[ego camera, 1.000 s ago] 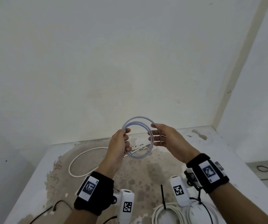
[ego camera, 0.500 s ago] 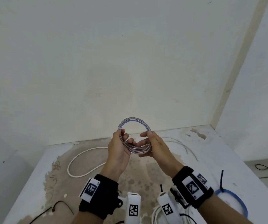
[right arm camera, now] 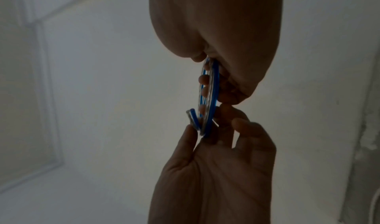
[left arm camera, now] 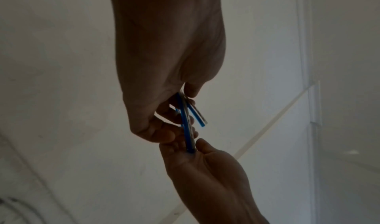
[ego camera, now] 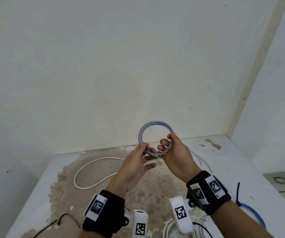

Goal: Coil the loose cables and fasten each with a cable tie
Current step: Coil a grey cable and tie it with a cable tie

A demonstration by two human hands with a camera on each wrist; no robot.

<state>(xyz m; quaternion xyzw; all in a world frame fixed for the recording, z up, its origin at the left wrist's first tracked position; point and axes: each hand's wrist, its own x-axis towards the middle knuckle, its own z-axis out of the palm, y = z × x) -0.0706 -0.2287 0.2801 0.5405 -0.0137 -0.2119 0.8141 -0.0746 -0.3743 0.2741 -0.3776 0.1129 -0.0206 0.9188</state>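
A small coil of clear cable with a blue core is held upright above the table, in front of the wall. My left hand pinches its lower left part between thumb and fingertips, with the lower fingers spread loose. My right hand grips its lower right side, thumb on the rim. In the left wrist view a cut end of the coil sticks out beside my fingers. The right wrist view shows the coil edge-on, my left hand pinching it near that end. I see no tie on this coil.
A loose white cable loops on the stained table at the left. A blue coil with a black tie lies near right. White coiled cable sits at the near edge; a black tie lies near left.
The loops have drawn together into one tighter coil. My left hand has loosened from a full grip to a pinch, and my right hand has shifted onto the coil's right side.
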